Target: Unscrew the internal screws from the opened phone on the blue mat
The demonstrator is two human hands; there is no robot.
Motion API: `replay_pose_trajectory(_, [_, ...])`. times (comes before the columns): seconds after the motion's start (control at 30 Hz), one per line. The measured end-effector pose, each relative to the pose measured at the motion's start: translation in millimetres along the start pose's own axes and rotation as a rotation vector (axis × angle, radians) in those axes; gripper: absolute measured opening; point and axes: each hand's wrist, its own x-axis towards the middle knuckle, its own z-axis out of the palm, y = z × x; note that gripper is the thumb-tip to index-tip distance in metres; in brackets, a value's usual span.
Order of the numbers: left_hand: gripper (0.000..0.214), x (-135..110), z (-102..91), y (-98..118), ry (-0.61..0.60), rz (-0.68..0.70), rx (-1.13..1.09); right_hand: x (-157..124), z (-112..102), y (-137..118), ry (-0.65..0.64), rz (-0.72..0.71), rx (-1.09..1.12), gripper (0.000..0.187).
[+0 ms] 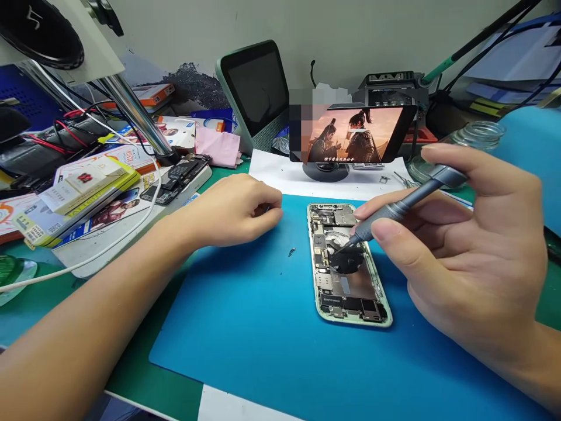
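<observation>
An opened phone lies on the blue mat, its circuit boards and inner metal plate exposed. My right hand grips a grey precision screwdriver between thumb and fingers, the forefinger on its end cap. The thin tip points down over the middle of the phone; whether it touches cannot be made out. To the left of the phone my left hand rests on the mat with its fingers curled in, and anything inside them is hidden. A tiny dark part lies between that hand and the phone.
Behind the mat, a phone on a stand plays a video beside a smart display. Boxes, a white cable and phone parts crowd the left. A glass jar stands behind my right hand.
</observation>
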Motion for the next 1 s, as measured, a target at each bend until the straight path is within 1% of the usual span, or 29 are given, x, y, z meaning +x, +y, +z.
replay_pose_trajectory(0.07, [0.026,1,2.3,0,0.044,-0.035,0.018,-1,0,0,0.004,-0.018,0.012,0.065])
replay_pose_trajectory(0.17, [0.026,2,3.4,-1,0.164,-0.140,0.045,-1,-1,1,0.023,-0.012,-0.006,0.063])
replay_pose_trajectory(0.27, [0.023,1,2.6,-5,0.292,-0.255,0.051,2,-5,4,0.097,-0.027,-0.066,0.062])
replay_pose_trajectory(0.33, [0.024,1,3.3,-6,0.331,-0.298,0.046,5,-8,7,0.158,-0.026,-0.104,0.060])
replay_pose_trajectory(0.37, [0.025,0,4.4,-6,0.331,-0.303,0.042,7,-10,8,0.181,0.009,-0.104,0.057])
replay_pose_trajectory(0.47, [0.029,1,10.6,-3,0.274,-0.240,0.027,12,-14,13,0.219,0.190,0.022,0.040])
replay_pose_trajectory(0.53, [0.033,1,16.0,1,0.201,-0.144,0.019,14,-14,14,0.235,0.270,0.151,0.032])
replay_pose_trajectory(0.57, [0.036,2,18.4,4,0.160,-0.091,0.017,14,-14,13,0.243,0.287,0.197,0.031])
replay_pose_trajectory(0.63, [0.039,2,21.9,9,0.077,0.000,0.014,13,-14,11,0.248,0.287,0.245,0.031])
replay_pose_trajectory(0.73, [0.046,2,23.2,15,-0.001,0.064,0.021,12,-13,8,0.235,0.271,0.245,0.032])
replay_pose_trajectory(0.87, [0.057,0,22.5,20,-0.048,0.099,0.061,11,-14,8,0.226,0.279,0.232,0.032])
replay_pose_trajectory(1.0, [0.069,0,23.9,26,-0.085,0.141,0.042,11,-16,9,0.208,0.269,0.220,0.031])
